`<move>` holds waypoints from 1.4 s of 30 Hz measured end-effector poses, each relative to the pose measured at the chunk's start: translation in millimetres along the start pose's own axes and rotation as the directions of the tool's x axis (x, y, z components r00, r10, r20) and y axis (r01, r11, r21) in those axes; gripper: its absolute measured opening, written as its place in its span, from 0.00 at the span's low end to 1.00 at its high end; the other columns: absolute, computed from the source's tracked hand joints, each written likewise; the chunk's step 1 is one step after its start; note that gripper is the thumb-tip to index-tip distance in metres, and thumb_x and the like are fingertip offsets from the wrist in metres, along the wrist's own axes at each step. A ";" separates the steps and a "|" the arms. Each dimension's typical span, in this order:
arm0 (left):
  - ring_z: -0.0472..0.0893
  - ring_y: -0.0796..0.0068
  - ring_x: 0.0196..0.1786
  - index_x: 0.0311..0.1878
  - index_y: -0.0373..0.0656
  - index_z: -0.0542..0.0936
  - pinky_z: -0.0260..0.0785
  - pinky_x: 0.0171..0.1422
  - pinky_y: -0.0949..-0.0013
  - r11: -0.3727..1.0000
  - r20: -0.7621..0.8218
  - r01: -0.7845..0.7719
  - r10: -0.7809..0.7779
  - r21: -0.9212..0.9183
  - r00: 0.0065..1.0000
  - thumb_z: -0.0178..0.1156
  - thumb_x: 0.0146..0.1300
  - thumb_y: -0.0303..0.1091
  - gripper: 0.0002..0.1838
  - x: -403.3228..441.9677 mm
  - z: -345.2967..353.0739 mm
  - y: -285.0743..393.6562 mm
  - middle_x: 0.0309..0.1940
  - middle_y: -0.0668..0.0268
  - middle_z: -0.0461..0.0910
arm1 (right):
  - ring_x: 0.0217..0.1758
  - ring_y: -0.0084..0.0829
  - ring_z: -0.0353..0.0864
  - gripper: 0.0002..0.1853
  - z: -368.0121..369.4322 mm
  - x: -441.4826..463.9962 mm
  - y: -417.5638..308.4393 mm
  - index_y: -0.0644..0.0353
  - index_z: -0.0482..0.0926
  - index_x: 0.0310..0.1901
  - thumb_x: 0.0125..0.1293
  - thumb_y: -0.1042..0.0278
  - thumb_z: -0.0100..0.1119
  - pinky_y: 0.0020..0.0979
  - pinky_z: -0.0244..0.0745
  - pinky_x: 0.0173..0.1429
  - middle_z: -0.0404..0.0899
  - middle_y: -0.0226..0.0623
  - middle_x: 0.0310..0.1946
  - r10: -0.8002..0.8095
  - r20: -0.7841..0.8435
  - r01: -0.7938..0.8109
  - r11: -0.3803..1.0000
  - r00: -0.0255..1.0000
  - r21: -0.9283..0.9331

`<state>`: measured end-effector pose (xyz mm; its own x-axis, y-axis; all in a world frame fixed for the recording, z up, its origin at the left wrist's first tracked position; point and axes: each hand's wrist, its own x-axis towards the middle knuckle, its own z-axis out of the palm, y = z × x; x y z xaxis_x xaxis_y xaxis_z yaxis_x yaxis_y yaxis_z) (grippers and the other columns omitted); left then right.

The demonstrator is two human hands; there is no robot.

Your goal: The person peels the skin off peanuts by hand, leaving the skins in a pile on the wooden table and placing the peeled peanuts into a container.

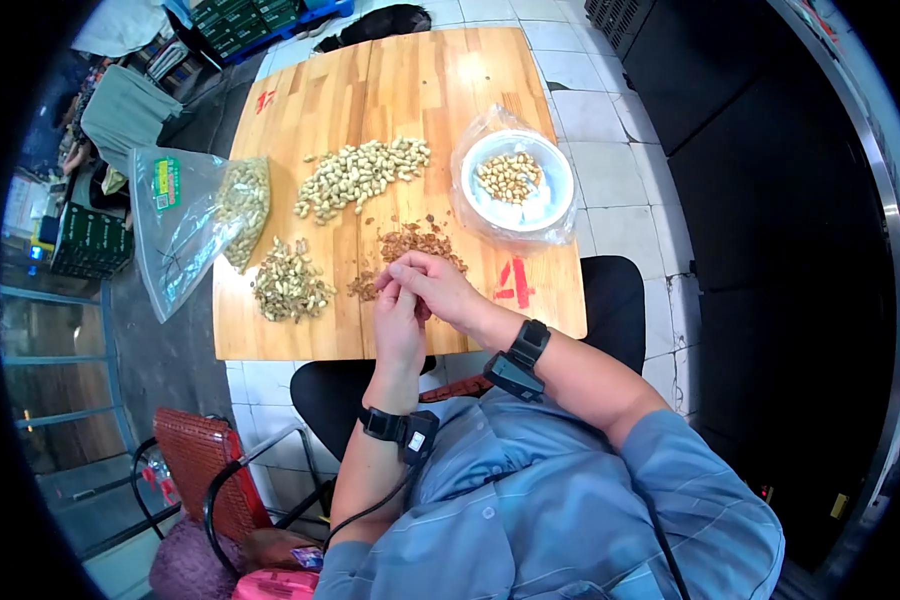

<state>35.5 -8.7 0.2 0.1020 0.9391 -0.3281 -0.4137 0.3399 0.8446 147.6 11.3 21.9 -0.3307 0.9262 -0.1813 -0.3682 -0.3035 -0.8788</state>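
Note:
My left hand (398,322) and my right hand (438,288) meet over the near edge of a pile of brown papery skins (416,242). The fingers of both are pinched together, and whatever is between them is too small or hidden to name. Beyond the skins lies a spread of pale nuts in their shells, which look like pistachios (362,178). A heap of split, empty-looking shells (290,283) sits to the left. On the right, a white bowl (548,210) lined with clear plastic holds several shelled kernels (510,178).
A clear zip bag (185,255), partly filled with nuts, hangs over the table's left edge. The wooden table (440,80) bears red marks. A chair with a red woven back (198,465) stands at lower left. A dark animal (382,24) lies beyond the table.

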 end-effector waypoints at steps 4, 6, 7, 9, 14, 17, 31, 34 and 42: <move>0.79 0.83 0.42 0.55 0.44 0.76 0.71 0.43 0.78 1.000 -0.007 0.002 -0.003 -0.029 1.000 0.50 0.77 0.41 0.13 -0.7 3.3 3.3 0.43 0.72 0.80 | 0.35 0.18 0.79 0.16 1.7 0.9 -2.5 0.58 0.79 0.47 0.76 0.54 0.49 0.20 0.73 0.30 0.83 0.29 0.40 0.023 -0.015 -0.024 0.998 1.000 -0.056; 0.78 0.85 0.39 0.54 0.45 0.77 0.70 0.40 0.79 0.999 -0.016 0.003 -0.003 -0.040 1.000 0.50 0.77 0.40 0.13 -2.3 7.3 8.3 0.40 0.73 0.79 | 0.33 0.17 0.78 0.17 4.3 1.7 -5.8 0.58 0.79 0.48 0.76 0.53 0.48 0.20 0.72 0.29 0.83 0.30 0.41 0.014 -0.010 -0.015 0.996 1.000 -0.086; 0.77 0.86 0.38 0.53 0.45 0.77 0.69 0.38 0.79 0.999 -0.022 0.001 -0.002 -0.046 1.000 0.50 0.77 0.40 0.12 -2.3 8.6 10.9 0.39 0.74 0.79 | 0.32 0.17 0.78 0.17 6.8 2.1 -7.9 0.58 0.78 0.49 0.76 0.53 0.48 0.20 0.72 0.28 0.83 0.30 0.41 0.018 -0.042 -0.020 0.998 0.999 -0.052; 0.75 0.87 0.34 0.51 0.45 0.78 0.66 0.35 0.80 0.999 0.010 0.008 -0.008 -0.037 1.000 0.50 0.77 0.40 0.11 1.0 6.7 13.4 0.35 0.75 0.78 | 0.30 0.17 0.77 0.18 13.0 3.3 -11.4 0.58 0.77 0.51 0.76 0.52 0.47 0.19 0.70 0.28 0.83 0.31 0.42 0.033 -0.097 -0.032 0.999 0.995 0.018; 0.71 0.86 0.27 0.43 0.43 0.79 0.64 0.31 0.80 1.000 0.017 0.026 -0.026 0.005 1.000 0.54 0.75 0.35 0.07 2.3 9.1 22.7 0.27 0.76 0.75 | 0.25 0.15 0.73 0.19 2.9 6.1 -7.6 0.61 0.78 0.51 0.77 0.53 0.45 0.18 0.67 0.25 0.83 0.32 0.39 0.031 -0.095 -0.025 0.998 0.995 0.061; 0.73 0.85 0.28 0.44 0.43 0.79 0.67 0.34 0.79 0.996 -0.015 0.049 -0.050 -0.078 0.999 0.55 0.74 0.34 0.07 -1.1 16.9 22.9 0.28 0.74 0.76 | 0.24 0.15 0.71 0.20 7.1 2.5 -12.6 0.62 0.81 0.47 0.78 0.53 0.44 0.18 0.65 0.24 0.80 0.29 0.31 0.063 -0.118 -0.054 0.996 0.991 0.078; 0.74 0.83 0.31 0.43 0.40 0.80 0.68 0.37 0.78 0.998 0.010 -0.033 0.033 0.046 0.999 0.54 0.74 0.34 0.09 0.2 -9.8 16.1 0.31 0.71 0.78 | 0.22 0.13 0.69 0.21 19.1 0.7 -8.5 0.64 0.81 0.49 0.78 0.54 0.45 0.16 0.64 0.25 0.78 0.26 0.27 0.074 -0.087 -0.064 0.992 0.993 0.112; 0.75 0.82 0.32 0.44 0.39 0.80 0.68 0.38 0.78 1.000 0.033 0.004 -0.003 -0.012 0.999 0.54 0.74 0.33 0.09 2.6 -8.9 17.1 0.33 0.71 0.79 | 0.22 0.14 0.70 0.20 16.9 2.1 -12.3 0.64 0.81 0.49 0.78 0.55 0.45 0.17 0.67 0.25 0.78 0.26 0.27 0.087 -0.096 -0.077 0.992 0.992 0.103; 0.77 0.81 0.34 0.46 0.40 0.79 0.70 0.40 0.77 0.994 0.005 0.041 -0.041 -0.105 0.999 0.55 0.73 0.33 0.07 4.7 -6.2 19.8 0.36 0.69 0.80 | 0.27 0.16 0.74 0.20 14.3 7.7 -10.9 0.63 0.81 0.48 0.78 0.55 0.45 0.19 0.70 0.31 0.80 0.28 0.31 0.068 -0.147 -0.061 0.997 0.987 0.047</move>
<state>22.2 2.2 12.7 0.1231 0.9246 -0.3605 -0.5019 0.3714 0.7812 136.7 18.5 36.5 -0.2234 0.9264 -0.3033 -0.3876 -0.3699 -0.8443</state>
